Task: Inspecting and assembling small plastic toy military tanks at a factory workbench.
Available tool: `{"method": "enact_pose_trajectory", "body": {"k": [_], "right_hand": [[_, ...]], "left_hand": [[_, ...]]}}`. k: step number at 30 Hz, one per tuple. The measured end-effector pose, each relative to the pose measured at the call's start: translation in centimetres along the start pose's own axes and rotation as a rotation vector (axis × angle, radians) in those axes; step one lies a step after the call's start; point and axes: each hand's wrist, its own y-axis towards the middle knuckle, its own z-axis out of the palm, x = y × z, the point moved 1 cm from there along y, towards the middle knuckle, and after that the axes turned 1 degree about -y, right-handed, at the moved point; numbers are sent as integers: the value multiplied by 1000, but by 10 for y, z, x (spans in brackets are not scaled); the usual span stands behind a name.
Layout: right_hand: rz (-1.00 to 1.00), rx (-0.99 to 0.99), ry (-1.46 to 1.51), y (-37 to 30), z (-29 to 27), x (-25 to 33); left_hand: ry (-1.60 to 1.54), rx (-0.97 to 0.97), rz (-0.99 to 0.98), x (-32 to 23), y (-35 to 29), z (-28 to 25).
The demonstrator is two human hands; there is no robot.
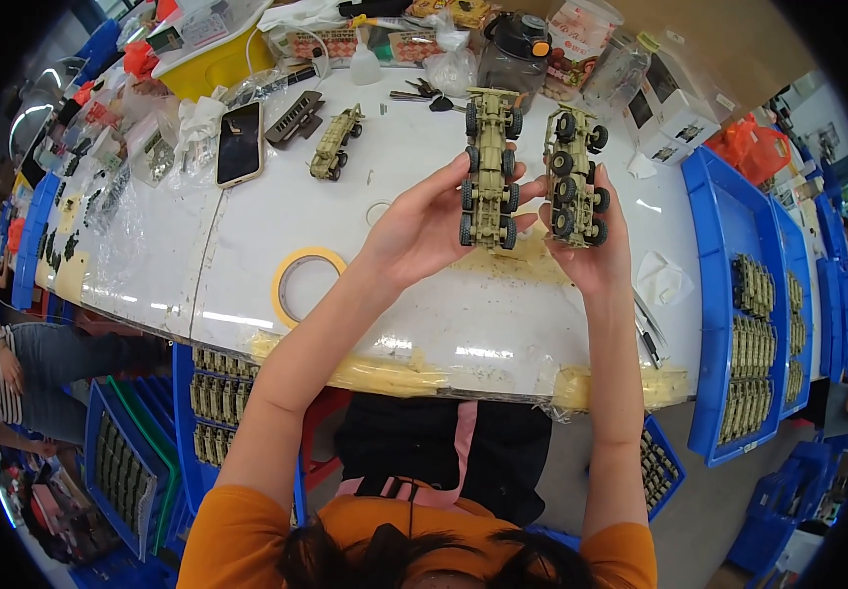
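Side by side above the white table, I hold two tan model truck chassis with black wheels, their undersides facing up. My left hand [424,221] grips the longer, left chassis [489,177] along its side, thumb on the near edge. The right chassis [571,182] rests in my right hand [596,250], fingers wrapped around its outer side. The two chassis are close together but apart. Farther left on the table lies a smaller tan model vehicle [335,145] with black wheels, beside a dark grey-brown model part [294,118].
A phone [240,144] and a roll of yellow tape [281,294] lie left of my hands. Tweezers [648,334] sit near the right edge. Blue trays [704,294] with rows of tan parts stand at right. A dark jug [514,54] and a yellow bin [213,59] are at the back.
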Motion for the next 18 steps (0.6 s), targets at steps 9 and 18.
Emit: {"method": "enact_pose_trajectory", "body": {"k": [9,18], "right_hand": [[-7,-20,-26,1,-2,-2],[-58,-74,-68,-1,-1,7]], "left_hand": [[17,1,3,-1,0,-3],[-102,45,-19,-4,2,-3]]}}
